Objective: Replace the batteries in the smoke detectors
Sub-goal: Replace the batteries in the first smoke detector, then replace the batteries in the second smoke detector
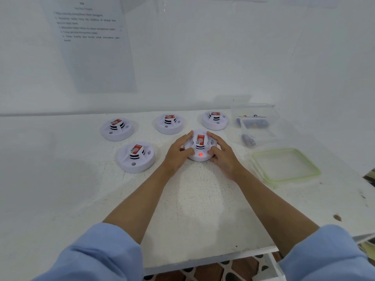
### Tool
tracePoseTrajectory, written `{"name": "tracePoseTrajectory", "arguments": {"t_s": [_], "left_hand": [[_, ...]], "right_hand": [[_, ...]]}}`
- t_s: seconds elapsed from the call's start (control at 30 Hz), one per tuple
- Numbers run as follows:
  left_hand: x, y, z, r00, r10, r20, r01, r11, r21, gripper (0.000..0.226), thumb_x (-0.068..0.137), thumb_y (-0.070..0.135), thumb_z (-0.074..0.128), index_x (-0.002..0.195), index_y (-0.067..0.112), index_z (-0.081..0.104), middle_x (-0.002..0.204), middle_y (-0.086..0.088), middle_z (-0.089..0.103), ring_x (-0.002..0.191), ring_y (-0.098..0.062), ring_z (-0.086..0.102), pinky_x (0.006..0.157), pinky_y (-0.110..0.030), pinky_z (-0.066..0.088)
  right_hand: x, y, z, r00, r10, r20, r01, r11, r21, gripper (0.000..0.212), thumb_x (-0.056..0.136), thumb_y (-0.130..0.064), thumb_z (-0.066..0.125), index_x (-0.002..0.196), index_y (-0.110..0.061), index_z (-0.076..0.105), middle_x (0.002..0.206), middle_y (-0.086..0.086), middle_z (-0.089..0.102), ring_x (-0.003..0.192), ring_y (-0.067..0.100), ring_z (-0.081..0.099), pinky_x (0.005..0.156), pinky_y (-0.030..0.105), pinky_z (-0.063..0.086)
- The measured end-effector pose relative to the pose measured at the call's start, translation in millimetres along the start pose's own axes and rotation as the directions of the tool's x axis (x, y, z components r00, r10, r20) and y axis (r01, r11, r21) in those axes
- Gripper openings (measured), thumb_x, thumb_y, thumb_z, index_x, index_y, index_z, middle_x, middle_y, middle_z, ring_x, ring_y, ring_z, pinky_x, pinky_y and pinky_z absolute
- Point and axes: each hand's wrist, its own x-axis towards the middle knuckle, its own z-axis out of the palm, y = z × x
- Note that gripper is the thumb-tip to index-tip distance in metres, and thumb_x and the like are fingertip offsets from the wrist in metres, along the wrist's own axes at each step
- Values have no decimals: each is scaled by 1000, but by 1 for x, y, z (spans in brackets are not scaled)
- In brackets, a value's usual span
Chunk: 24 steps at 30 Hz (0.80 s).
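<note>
Five white smoke detectors sit on the white table [203,199], each domed with a red label on top. Both hands are on the nearest-centre smoke detector [200,148], which rests flat on the table top with a red light [200,154] glowing on its front face. Left hand [178,153] cups its left edge, fingers slightly spread and curved around the rim, thumb laid on the front shoulder beside the light. Right hand [222,155] mirrors it on the right edge, fingers loosely spread over the rim, thumb tucked at the lower front. Whether either hand presses hard cannot be told. Front-left detector [136,157] lies just left of the left hand, untouched. Three more stand in a back row: back-left detector [117,129], back-middle detector [169,123], back-right detector [214,119]. Right of them, a clear plastic container [253,118] holds small dark items, too blurred to identify. Green-rimmed clear lid [286,165] lies flat near the right hand. Printed sheet [91,45] is fixed to the wall behind. Light blue sleeves [101,254] are pushed up both forearms.
</note>
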Motion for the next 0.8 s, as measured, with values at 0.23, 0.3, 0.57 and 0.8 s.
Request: {"name": "tracePoseTrajectory", "arguments": {"t_s": [0.23, 0.3, 0.57, 0.8], "left_hand": [[-1, -6, 2, 998, 52, -46, -48, 995, 92, 57, 87, 4, 56, 137, 26, 42, 140, -1, 44, 124, -17, 44, 101, -32, 42], [-1, -6, 4, 996, 74, -51, -66, 988, 141, 57, 87, 5, 57, 138, 25, 41, 140, -1, 43, 119, -12, 44, 94, -24, 40], [-5, -4, 10, 987, 142, -73, -112, 944, 310, 52, 90, 12, 55, 140, 18, 39, 140, -5, 46, 126, -19, 42, 99, -22, 31], [-1, -6, 14, 992, 92, -87, -50, 915, 399, 46, 95, 20, 47, 141, 15, 38, 142, -8, 45, 128, -23, 43, 105, -27, 30]], "right_hand": [[-3, -5, -2, 998, -62, -8, 58, 968, -246, 54, 87, 3, 47, 135, -20, 42, 140, 5, 45, 124, 22, 47, 101, 34, 45], [-5, -7, -3, 998, -62, 0, 60, 961, -269, 54, 87, 4, 46, 137, -17, 40, 140, 6, 45, 123, 21, 47, 100, 31, 44], [-3, -12, -6, 1000, -13, 23, 21, 929, -368, 53, 90, 1, 45, 140, -13, 36, 145, 6, 41, 131, 20, 40, 104, 28, 35], [1, -13, -5, 997, 55, 51, -26, 895, -445, 49, 95, -7, 41, 143, -11, 30, 151, 6, 29, 138, 22, 29, 112, 33, 25]]}}
